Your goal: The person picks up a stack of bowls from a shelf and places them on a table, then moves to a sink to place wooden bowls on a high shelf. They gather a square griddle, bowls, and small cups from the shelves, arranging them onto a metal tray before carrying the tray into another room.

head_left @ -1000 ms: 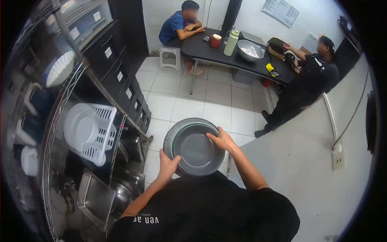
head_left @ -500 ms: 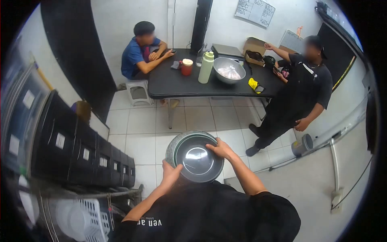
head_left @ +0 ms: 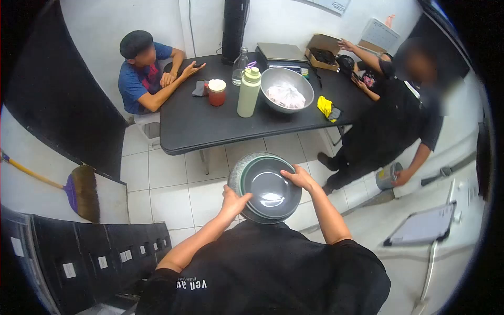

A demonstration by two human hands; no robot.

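A stack of nested bowls (head_left: pixel 270 191) is held between my two hands in front of my body. The inner bowl is dark grey and shiny; an outer one has a speckled grey-green side. My left hand (head_left: pixel 233 202) grips the left rim, thumb over the edge. On the upper right rim, my right hand (head_left: pixel 297 177) is closed, its thumb reaching inside. Most fingers of both hands are hidden beneath the stack. Just beyond it stands a black table (head_left: pixel 194 128).
On the table are a green bottle (head_left: pixel 249 93), a red jar (head_left: pixel 216 94), a metal bowl (head_left: pixel 294 107) with a plastic bag, a scale (head_left: pixel 281 52) and a yellow cloth (head_left: pixel 325 106). One person (head_left: pixel 139 79) sits left; another (head_left: pixel 388 121) stands right. Black bins (head_left: pixel 94 257) line the lower left.
My view has moved closer to the table, with the bowls still in both hands. A broom has come into view at left. The standing person's lowered hand is now at the grey bucket.
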